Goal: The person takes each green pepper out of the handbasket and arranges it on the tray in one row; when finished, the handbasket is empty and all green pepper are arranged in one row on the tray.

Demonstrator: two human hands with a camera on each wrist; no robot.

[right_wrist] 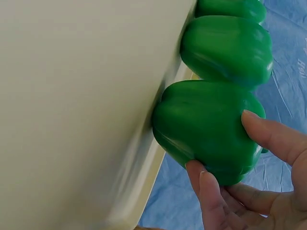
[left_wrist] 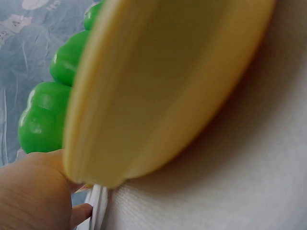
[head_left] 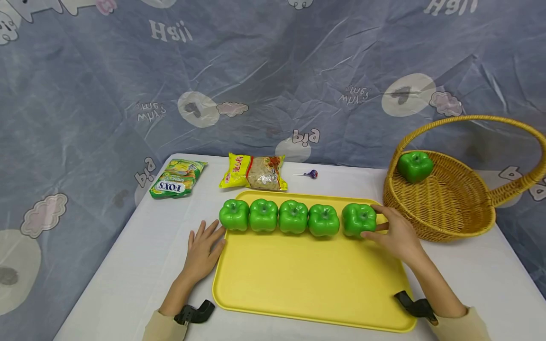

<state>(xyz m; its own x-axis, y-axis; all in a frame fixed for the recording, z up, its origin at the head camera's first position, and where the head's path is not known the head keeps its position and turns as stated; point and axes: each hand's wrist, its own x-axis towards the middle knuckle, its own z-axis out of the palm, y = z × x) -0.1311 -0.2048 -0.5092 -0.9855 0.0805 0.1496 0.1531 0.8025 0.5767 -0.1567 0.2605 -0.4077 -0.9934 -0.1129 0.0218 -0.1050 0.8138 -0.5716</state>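
Several green bell peppers stand in a row along the far part of a yellow tray (head_left: 311,279). At the row's right end, my right hand (head_left: 394,234) grips a bell pepper (head_left: 359,220), thumb on one side and fingers on the other. In the right wrist view that bell pepper (right_wrist: 206,124) sits on the tray, close to its neighbour (right_wrist: 228,50). My left hand (head_left: 202,251) lies on the white table with fingers spread, by the tray's left rim. Its fingertips are near the leftmost bell pepper (head_left: 234,215); the left wrist view does not show whether they touch it.
A wicker basket (head_left: 443,227) with a tall handle stands right of the tray, with one bell pepper (head_left: 415,166) inside. Behind the tray lie a green snack bag (head_left: 179,177), a yellow noodle packet (head_left: 255,172) and a lollipop (head_left: 313,174). A blue-grey cloth (head_left: 256,71) hangs behind the table.
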